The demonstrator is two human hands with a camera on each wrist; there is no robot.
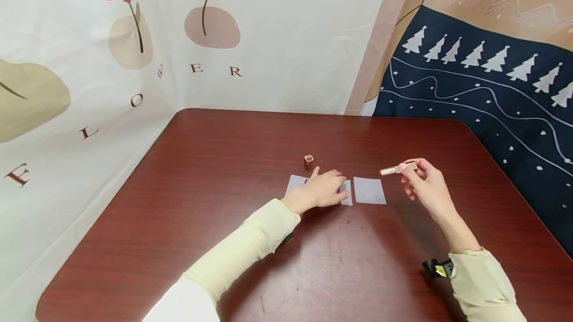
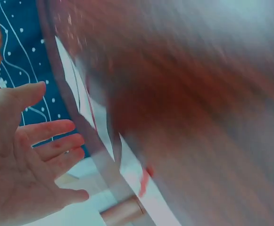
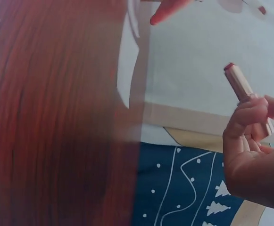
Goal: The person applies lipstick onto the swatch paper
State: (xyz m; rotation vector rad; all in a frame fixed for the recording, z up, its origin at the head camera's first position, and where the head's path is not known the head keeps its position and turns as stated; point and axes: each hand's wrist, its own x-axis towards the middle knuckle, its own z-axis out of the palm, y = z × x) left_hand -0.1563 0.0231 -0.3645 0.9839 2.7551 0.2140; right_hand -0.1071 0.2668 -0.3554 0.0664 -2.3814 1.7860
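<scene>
My right hand [image 1: 429,187] pinches an uncapped lipstick [image 1: 391,170] between thumb and fingers, held above the table with its red tip pointing left. The right wrist view also shows the lipstick [image 3: 239,81] tilted, tip up. With fingers spread, my left hand [image 1: 319,190] is over the paper pieces and partly hides them; whether it touches them I cannot tell. A plain white paper square [image 1: 369,191] lies to its right. The middle paper [image 1: 347,198] bears a red streak. Another white paper [image 1: 294,183] pokes out at the left. Red marks [image 2: 144,181] show on paper in the left wrist view.
Just behind the left hand stands a shiny lipstick cap [image 1: 308,162]. The reddish-brown table [image 1: 215,162] has rounded corners. Printed cloths [image 1: 286,38] hang along its back and left edges, and a dark blue one [image 1: 488,88] at the right.
</scene>
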